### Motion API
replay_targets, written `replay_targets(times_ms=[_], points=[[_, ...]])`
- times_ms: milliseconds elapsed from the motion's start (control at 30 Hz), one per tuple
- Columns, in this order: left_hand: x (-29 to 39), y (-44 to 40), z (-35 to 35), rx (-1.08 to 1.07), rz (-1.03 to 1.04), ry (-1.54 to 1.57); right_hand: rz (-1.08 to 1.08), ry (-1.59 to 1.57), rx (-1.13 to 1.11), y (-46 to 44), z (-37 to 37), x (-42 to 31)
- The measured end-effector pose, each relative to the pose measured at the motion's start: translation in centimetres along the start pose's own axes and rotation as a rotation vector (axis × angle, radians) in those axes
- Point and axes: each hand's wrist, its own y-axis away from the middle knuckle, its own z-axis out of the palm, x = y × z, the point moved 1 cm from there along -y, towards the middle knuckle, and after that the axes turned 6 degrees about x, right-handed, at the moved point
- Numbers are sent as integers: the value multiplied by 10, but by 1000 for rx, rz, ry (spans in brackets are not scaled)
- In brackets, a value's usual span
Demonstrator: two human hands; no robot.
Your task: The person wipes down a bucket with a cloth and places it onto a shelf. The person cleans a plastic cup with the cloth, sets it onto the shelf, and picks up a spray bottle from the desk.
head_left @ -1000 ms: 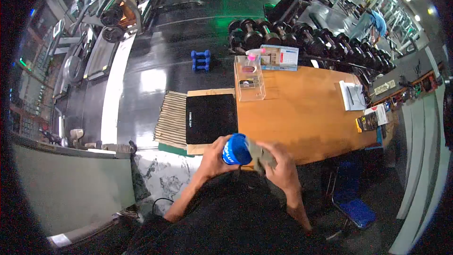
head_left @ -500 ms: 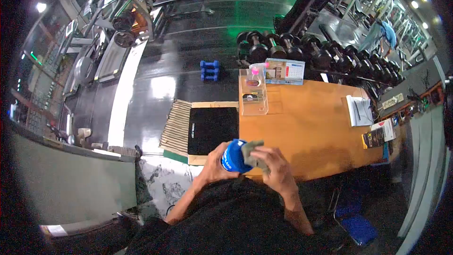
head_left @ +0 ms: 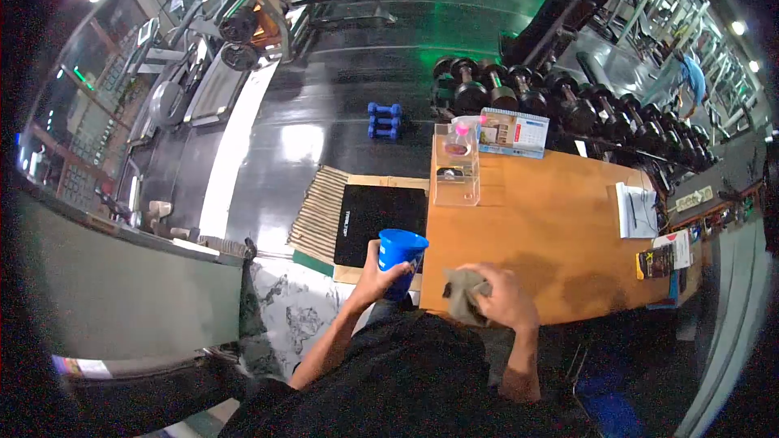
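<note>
A blue plastic cup [head_left: 399,255] with white lettering is upright in my left hand [head_left: 377,280], its open rim facing up. The fingers wrap round its side, in front of the table's left edge. My right hand [head_left: 507,300] grips a crumpled grey-green cloth [head_left: 466,296] over the near edge of the orange-brown wooden table [head_left: 552,227]. Cup and cloth are apart from each other.
On the table stand a clear acrylic holder [head_left: 456,186], a spray bottle [head_left: 458,142] and a desk calendar [head_left: 513,134]. A notepad [head_left: 635,211] lies at the right. Blue dumbbells [head_left: 384,122] rest on the floor; a black dumbbell rack [head_left: 568,97] stands behind the table.
The cloth has come away from the cup and moved right with my right hand. My left hand has turned the cup from tilted to upright. The view has shifted slightly.
</note>
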Motion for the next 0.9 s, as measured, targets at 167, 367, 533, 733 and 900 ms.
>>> replay_targets(times_ms=[167, 367, 533, 733, 900], points=[[-7, 7, 25, -36, -183, 330, -151, 12, 523, -11, 16, -13], [30, 11, 57, -66, -145, 450, -338, 310, 550, -6, 72, -22], [-1, 0, 36, 14, -421, 664, -337, -17, 232, 18, 60, -18], [-32, 13, 53, -6, -406, 671, 186, -1261, 855, 10, 75, 26], [28, 35, 66, 180, -54, 290, -175, -260, 576, -14, 61, -7]])
